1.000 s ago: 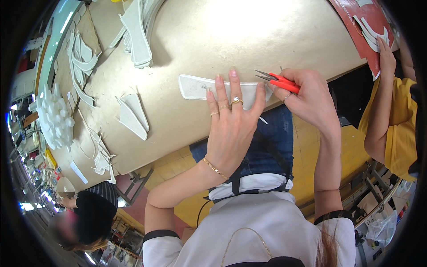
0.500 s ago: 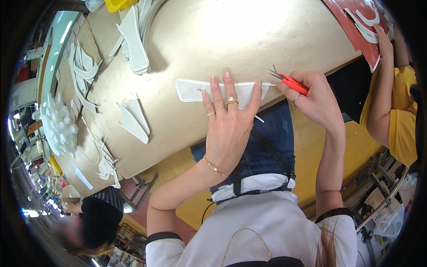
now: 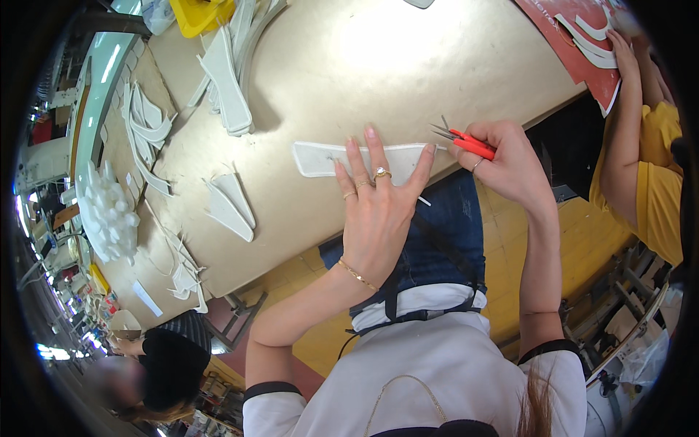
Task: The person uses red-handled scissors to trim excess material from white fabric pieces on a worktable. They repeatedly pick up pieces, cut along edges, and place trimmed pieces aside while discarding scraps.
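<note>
Head view: we are seeing the left hand (image 3: 376, 218) lying flat over a long white piece (image 3: 313, 159), its fingers spreading wide across it; the piece is resting on the tan table (image 3: 306, 95), close to the near edge, with its broader left end showing past the fingers; the right hand (image 3: 502, 160) is curling its fingers around a pair of red-handled snips (image 3: 473, 144), whose dark blades are pointing up and left, slightly parted, just beside the piece's right end (whether they are touching it, we cannot tell); to the left, we are finding two small white pieces (image 3: 231, 207) lying together, and beyond them a stack of long white pieces (image 3: 231, 95) is sitting near a yellow container (image 3: 200, 14); at the far right, a co-worker's hand (image 3: 622, 52) is resting by curved white strips (image 3: 593, 51) on a red sheet (image 3: 542, 29).
</note>
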`<state>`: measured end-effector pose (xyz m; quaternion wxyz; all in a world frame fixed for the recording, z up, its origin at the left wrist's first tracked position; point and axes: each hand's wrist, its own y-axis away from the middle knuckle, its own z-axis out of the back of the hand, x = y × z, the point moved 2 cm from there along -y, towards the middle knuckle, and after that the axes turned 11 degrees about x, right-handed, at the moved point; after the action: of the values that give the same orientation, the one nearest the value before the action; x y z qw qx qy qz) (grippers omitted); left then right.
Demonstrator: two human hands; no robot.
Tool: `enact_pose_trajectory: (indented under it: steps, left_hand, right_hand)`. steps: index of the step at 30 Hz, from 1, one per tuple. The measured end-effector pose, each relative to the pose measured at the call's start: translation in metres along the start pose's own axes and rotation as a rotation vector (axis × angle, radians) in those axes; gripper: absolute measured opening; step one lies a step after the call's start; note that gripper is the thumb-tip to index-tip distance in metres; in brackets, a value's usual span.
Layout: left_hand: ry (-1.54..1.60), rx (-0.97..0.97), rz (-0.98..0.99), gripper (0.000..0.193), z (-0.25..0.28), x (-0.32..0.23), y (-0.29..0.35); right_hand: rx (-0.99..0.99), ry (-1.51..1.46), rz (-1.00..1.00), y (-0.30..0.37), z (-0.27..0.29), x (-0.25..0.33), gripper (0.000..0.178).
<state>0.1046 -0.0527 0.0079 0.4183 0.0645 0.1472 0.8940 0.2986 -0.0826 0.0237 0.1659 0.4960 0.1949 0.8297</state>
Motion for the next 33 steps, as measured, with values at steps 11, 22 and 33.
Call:
enact_pose_trajectory:
  steps: [11,22,33]
  left_hand:
    - [0.066,0.064,0.013,0.068,0.008,0.000,-0.003]
    - [0.234,0.011,-0.100,0.072,0.014,0.024,-0.002]
    - [0.434,-0.055,0.057,0.044,0.023,0.044,0.004]
  right_hand:
    - [-0.013,0.334,-0.148,0.006,0.008,0.017,0.037]
    - [-0.239,0.237,-0.468,0.071,0.096,-0.014,0.047]
    - [-0.244,0.349,-0.159,0.002,0.062,0.009,0.046]
